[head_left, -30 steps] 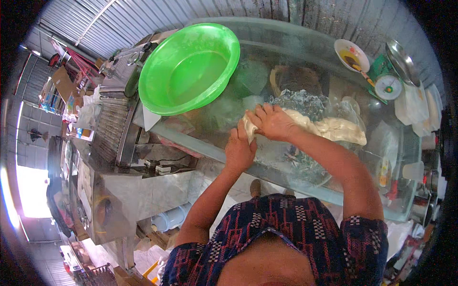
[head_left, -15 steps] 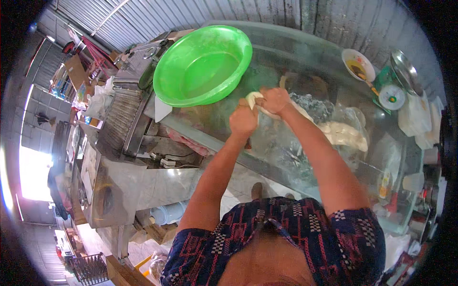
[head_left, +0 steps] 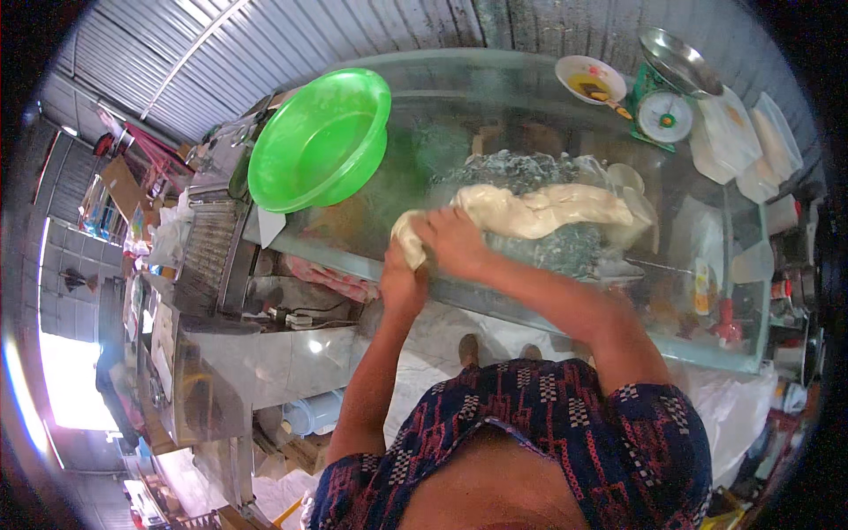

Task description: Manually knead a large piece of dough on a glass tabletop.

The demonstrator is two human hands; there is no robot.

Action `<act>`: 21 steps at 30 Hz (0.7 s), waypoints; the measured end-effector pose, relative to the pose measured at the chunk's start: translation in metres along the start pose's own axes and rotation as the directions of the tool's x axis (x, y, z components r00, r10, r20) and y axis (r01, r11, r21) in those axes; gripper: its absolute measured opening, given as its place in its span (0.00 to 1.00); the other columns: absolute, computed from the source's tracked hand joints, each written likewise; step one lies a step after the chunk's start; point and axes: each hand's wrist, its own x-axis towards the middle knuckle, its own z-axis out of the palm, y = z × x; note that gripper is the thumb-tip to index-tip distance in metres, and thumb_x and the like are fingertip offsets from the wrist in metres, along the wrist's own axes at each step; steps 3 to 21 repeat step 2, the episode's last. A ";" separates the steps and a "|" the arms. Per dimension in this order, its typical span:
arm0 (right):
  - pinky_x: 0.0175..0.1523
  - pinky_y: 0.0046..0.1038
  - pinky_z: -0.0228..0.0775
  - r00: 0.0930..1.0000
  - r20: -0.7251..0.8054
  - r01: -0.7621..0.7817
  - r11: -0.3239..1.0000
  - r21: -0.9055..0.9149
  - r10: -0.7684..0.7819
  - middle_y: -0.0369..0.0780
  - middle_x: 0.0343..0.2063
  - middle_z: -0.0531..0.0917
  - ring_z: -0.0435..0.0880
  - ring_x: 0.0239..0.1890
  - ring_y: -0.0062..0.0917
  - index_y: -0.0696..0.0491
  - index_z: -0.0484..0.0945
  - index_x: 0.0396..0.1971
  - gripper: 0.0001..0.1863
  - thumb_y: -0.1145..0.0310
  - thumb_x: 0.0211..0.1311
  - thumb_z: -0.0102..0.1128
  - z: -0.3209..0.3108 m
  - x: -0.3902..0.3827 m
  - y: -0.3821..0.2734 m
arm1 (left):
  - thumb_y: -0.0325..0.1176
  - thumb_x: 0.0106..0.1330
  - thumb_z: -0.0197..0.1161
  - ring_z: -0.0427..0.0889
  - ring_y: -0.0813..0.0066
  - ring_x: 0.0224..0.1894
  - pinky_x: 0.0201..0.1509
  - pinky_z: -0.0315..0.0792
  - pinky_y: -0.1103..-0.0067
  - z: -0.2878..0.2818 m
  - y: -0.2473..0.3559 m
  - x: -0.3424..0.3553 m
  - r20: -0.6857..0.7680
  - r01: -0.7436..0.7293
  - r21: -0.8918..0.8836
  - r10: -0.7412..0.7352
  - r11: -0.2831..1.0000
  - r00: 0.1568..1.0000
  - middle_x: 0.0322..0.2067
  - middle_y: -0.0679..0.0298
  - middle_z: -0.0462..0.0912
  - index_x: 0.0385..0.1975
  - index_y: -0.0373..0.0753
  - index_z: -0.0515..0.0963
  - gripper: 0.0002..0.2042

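A long strip of pale dough [head_left: 548,210] stretches across the floured glass tabletop [head_left: 565,252]. Its left end hangs over the front edge, gripped by both hands. My left hand [head_left: 404,284] is wrapped round the lowest part of that end. Just up and right of it, my right hand [head_left: 452,240] closes on the dough where it bends toward the edge. The right half of the strip lies on the glass, lumpy and glossy.
A big green basin [head_left: 322,146] stands at the table's back left. Along the back right are a bowl of yellow liquid [head_left: 586,80], a kitchen scale with a metal pan [head_left: 664,115] and plastic tubs [head_left: 723,137]. A metal bench with a ridged rack [head_left: 208,252] lies left.
Both hands have come down and left toward the front edge with the dough end. More of the strip now shows, lying across the glass. The view has shifted too.
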 end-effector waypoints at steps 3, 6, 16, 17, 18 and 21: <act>0.57 0.44 0.62 0.981 -0.156 0.088 0.981 -0.173 -0.115 0.43 0.47 0.75 0.74 0.51 0.38 0.42 0.64 0.64 0.43 0.66 0.41 0.66 0.012 -0.025 -0.011 | 0.37 0.55 0.67 0.61 0.41 0.65 0.69 0.55 0.58 -0.006 -0.011 -0.012 0.116 0.065 -0.120 -0.051 0.991 0.992 0.61 0.39 0.64 0.67 0.28 0.47 0.45; 0.57 0.44 0.62 0.981 -0.156 0.088 0.981 -0.173 -0.115 0.43 0.47 0.75 0.74 0.51 0.38 0.42 0.64 0.64 0.43 0.66 0.41 0.66 0.012 -0.025 -0.011 | 0.37 0.55 0.67 0.61 0.41 0.65 0.69 0.55 0.58 -0.006 -0.011 -0.012 0.116 0.065 -0.120 -0.051 0.991 0.992 0.61 0.39 0.64 0.67 0.28 0.47 0.45; 0.57 0.44 0.62 0.981 -0.156 0.088 0.981 -0.173 -0.115 0.43 0.47 0.75 0.74 0.51 0.38 0.42 0.64 0.64 0.43 0.66 0.41 0.66 0.012 -0.025 -0.011 | 0.37 0.55 0.67 0.61 0.41 0.65 0.69 0.55 0.58 -0.006 -0.011 -0.012 0.116 0.065 -0.120 -0.051 0.991 0.992 0.61 0.39 0.64 0.67 0.28 0.47 0.45; 0.57 0.44 0.62 0.981 -0.156 0.088 0.981 -0.173 -0.115 0.43 0.47 0.75 0.74 0.51 0.38 0.42 0.64 0.64 0.43 0.66 0.41 0.66 0.012 -0.025 -0.011 | 0.37 0.55 0.67 0.61 0.41 0.65 0.69 0.55 0.58 -0.006 -0.011 -0.012 0.116 0.065 -0.120 -0.051 0.991 0.992 0.61 0.39 0.64 0.67 0.28 0.47 0.45; 0.57 0.44 0.62 0.981 -0.156 0.088 0.981 -0.173 -0.115 0.43 0.47 0.75 0.74 0.51 0.38 0.42 0.64 0.64 0.43 0.66 0.41 0.66 0.012 -0.025 -0.011 | 0.37 0.55 0.67 0.61 0.41 0.65 0.69 0.55 0.58 -0.006 -0.011 -0.012 0.116 0.065 -0.120 -0.051 0.991 0.992 0.61 0.39 0.64 0.67 0.28 0.47 0.45; 0.57 0.44 0.62 0.981 -0.156 0.088 0.981 -0.173 -0.115 0.43 0.47 0.75 0.74 0.51 0.38 0.42 0.64 0.64 0.43 0.66 0.41 0.66 0.012 -0.025 -0.011 | 0.37 0.55 0.67 0.61 0.41 0.65 0.69 0.55 0.58 -0.006 -0.011 -0.012 0.116 0.065 -0.120 -0.051 0.991 0.992 0.61 0.39 0.64 0.67 0.28 0.47 0.45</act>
